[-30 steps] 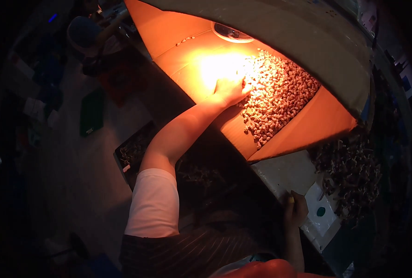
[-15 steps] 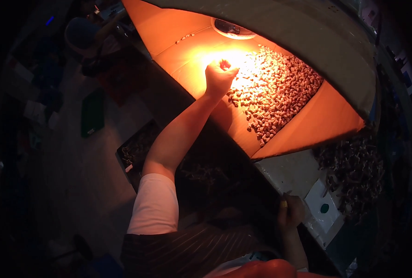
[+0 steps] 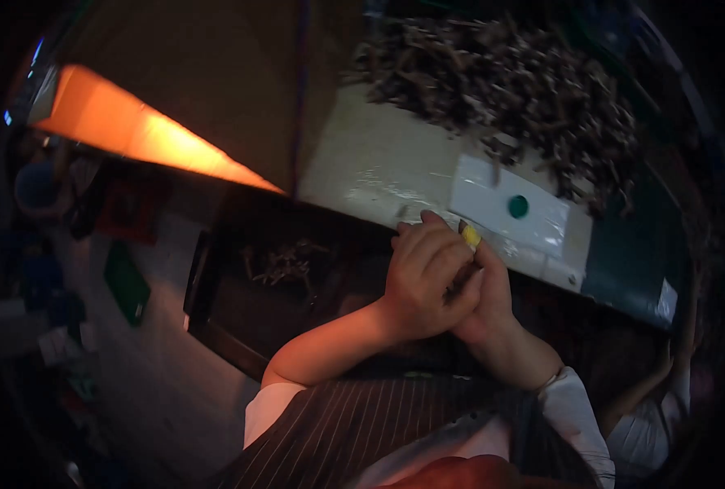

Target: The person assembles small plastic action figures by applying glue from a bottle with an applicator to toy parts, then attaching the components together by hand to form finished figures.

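My left hand (image 3: pixel 426 273) and my right hand (image 3: pixel 493 301) meet in front of my body, by the near edge of the pale table (image 3: pixel 354 163). The left hand's curled fingers lie over the right hand's fingers. Both are closed, and whatever they hold, if anything, is hidden between them. A yellow band (image 3: pixel 471 236) wraps a finger of my right hand near its tip. Just beyond the hands lies a white sheet (image 3: pixel 476 196) with a green disc (image 3: pixel 518 206) on it. Behind it spreads a heap of dark, twisted pieces with pale bits (image 3: pixel 493 81).
A large brown box (image 3: pixel 191 90) stands at the upper left, its inside lit orange. Below the table edge, a dark tray (image 3: pixel 224 314) holds some twisted pieces. A green board (image 3: pixel 127 281) is farther left. Another person's arm (image 3: pixel 643 391) shows at the lower right.
My left hand has left the lit box with the brown pieces and come to my right hand. The view has swung right; the box now sits at the upper left.
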A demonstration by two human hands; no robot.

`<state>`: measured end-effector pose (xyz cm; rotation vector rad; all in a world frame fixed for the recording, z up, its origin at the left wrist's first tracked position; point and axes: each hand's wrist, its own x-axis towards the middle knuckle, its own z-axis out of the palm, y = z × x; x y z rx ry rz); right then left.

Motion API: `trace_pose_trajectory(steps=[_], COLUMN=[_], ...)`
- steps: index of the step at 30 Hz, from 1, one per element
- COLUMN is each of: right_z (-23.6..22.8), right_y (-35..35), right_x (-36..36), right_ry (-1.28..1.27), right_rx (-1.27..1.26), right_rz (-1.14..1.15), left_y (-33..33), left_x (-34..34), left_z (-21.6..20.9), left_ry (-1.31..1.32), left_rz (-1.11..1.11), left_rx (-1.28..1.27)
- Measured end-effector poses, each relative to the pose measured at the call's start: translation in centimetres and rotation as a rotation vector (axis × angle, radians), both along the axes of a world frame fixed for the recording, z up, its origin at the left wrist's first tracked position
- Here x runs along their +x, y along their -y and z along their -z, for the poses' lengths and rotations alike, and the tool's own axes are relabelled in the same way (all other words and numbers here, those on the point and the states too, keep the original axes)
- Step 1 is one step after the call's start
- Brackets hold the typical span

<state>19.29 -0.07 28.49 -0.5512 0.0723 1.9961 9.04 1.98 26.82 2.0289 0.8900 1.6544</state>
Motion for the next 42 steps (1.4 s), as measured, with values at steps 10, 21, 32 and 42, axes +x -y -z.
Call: trace_pose_trajectory(steps=[10,21,32,42], right_z=[4.9,7.1,5.7,3.3], right_y=[1.2,0.4,0.6,8.4], right_x=[23.5,22.4,22.7,23.4], right_ry=[0.429,1.87,1.336,1.826], right_rx=[0.101,0.545,0.42,0.297], right_rz=[0.837,0.701,0.927,0.514], left_y=[-2.0,-9.6,-12.5,-12.7], left_x=[25.1,18.7,21.1,18.2], left_z=[2.3,0.2,-1.0,-0.6], left_ry=[-0.027,-0.545,-0.896,-0.455], left_rz=[0.537,0.176,-0.001,0.06], left_rx=[0.099,-0.078,-0.288,-0.134])
